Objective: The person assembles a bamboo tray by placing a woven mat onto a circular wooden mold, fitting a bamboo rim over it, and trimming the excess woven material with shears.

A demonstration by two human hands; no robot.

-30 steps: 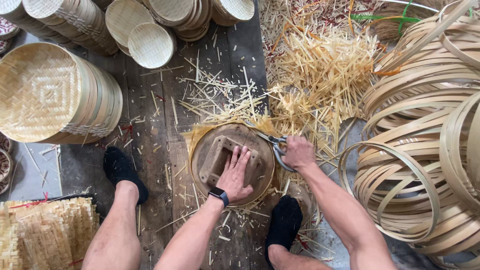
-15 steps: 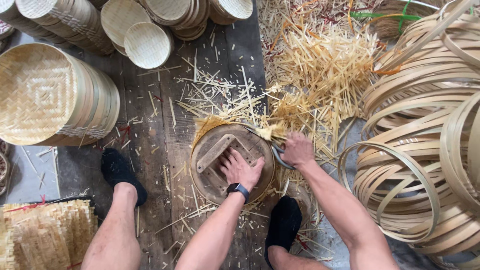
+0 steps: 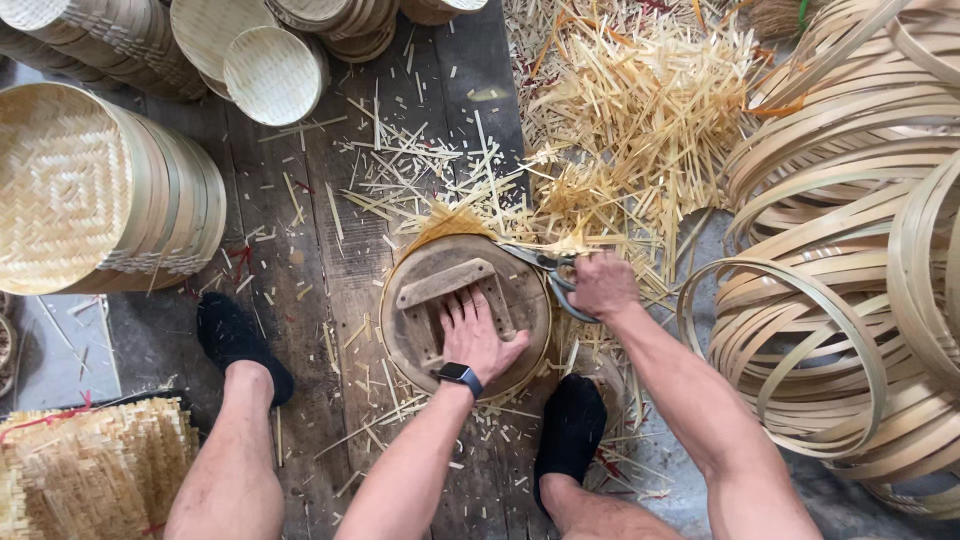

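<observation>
A round wooden disc [image 3: 430, 340] with a cross-bar handle lies on the plank floor between my feet, over a woven bamboo mat whose frayed yellow edge [image 3: 447, 223] sticks out at the top. My left hand [image 3: 478, 335], with a dark watch on the wrist, presses flat on the disc. My right hand [image 3: 603, 284] grips a pair of metal shears [image 3: 540, 264] whose blades point left along the disc's upper right rim, amid the bamboo strip ends there.
Stacks of round woven bamboo trays [image 3: 100, 190] stand at the left and along the top. Coiled bamboo hoops [image 3: 850, 260] pile up at the right. Cut bamboo scraps [image 3: 640, 110] litter the floor. A stack of woven squares [image 3: 90, 470] sits lower left.
The disc has turned under my left hand, which shifted from its middle toward the lower right. My right hand with the shears stayed at the rim's upper right.
</observation>
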